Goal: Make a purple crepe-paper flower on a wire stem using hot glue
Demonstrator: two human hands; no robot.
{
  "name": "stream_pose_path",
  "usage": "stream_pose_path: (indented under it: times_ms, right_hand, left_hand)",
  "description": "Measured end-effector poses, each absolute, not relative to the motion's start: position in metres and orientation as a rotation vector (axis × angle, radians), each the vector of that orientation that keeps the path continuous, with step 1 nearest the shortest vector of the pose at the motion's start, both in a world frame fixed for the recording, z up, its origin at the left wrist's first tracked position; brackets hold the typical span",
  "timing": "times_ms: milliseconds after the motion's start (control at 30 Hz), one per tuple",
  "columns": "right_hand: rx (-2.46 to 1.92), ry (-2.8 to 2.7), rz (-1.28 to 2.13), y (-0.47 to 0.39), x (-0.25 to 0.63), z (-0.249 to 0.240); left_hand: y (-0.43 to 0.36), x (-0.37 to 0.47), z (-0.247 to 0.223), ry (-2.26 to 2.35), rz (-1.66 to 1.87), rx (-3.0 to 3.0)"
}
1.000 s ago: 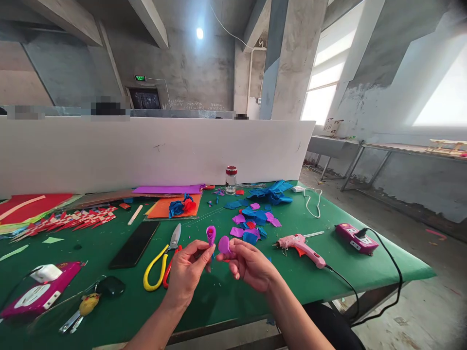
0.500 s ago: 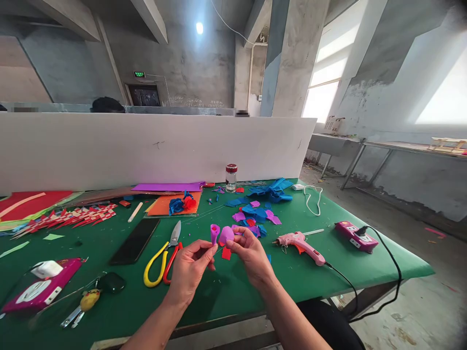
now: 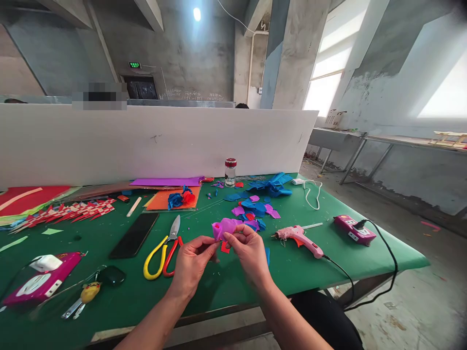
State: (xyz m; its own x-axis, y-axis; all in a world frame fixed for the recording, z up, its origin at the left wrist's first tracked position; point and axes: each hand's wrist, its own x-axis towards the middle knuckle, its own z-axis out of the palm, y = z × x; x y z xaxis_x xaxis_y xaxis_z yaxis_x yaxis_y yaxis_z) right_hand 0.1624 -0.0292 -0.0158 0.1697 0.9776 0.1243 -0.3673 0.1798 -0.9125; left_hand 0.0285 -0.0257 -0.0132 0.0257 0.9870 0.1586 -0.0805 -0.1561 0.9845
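Above the green table, my left hand (image 3: pixel 195 262) pinches the base of a small purple paper roll (image 3: pixel 217 230) with a red centre. My right hand (image 3: pixel 250 250) holds a purple paper petal (image 3: pixel 229 226) between thumb and fingers, against the roll's right side. A red paper piece (image 3: pixel 225 247) lies just below, between the hands. Behind them are scattered blue, purple and red paper pieces (image 3: pixel 255 209). Scissors (image 3: pixel 168 245) with yellow and red handles lie left of my left hand. A pink glue gun (image 3: pixel 299 238) rests to the right of my right hand.
A black phone (image 3: pixel 134 236), keys with a yellow charm (image 3: pixel 90 292) and a magenta power strip (image 3: pixel 47 279) are on the left. Orange sheets (image 3: pixel 164 200) bear blue and red paper flowers. A glass jar (image 3: pixel 230 174) stands behind; another magenta strip (image 3: pixel 355 230) is at right.
My right hand has brought the purple petal leftward against the roll; before, the two were apart. The camera view has shifted slightly.
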Motion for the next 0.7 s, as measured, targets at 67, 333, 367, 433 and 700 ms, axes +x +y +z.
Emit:
stream_pose_path:
  times_ms: [67, 333, 367, 433, 700]
  right_hand:
    - [-0.901, -0.945, 1.098, -0.0315, 0.1612, -0.0151]
    - [-1.020, -1.024, 0.951, -0.0355, 0.1611, -0.0135]
    - [-1.032, -1.036, 0.936, -0.0355, 0.1608, -0.0138]
    - [-1.048, -1.056, 0.925, -0.0354, 0.1595, -0.0151]
    - [-1.095, -1.063, 0.866, -0.0332, 0.1590, -0.0178]
  left_hand:
    - [-0.0261, 0.0295, -0.0125, 1.035, 1.328, 1.256]
    - [-0.0261, 0.0331, -0.0134, 1.027, 1.340, 1.200]
    - [-0.0262, 0.0335, -0.0135, 1.032, 1.343, 1.200]
    - [-0.0265, 0.0342, -0.0139, 1.040, 1.352, 1.204]
    - [-0.0277, 0.0350, -0.0168, 1.023, 1.320, 1.167]
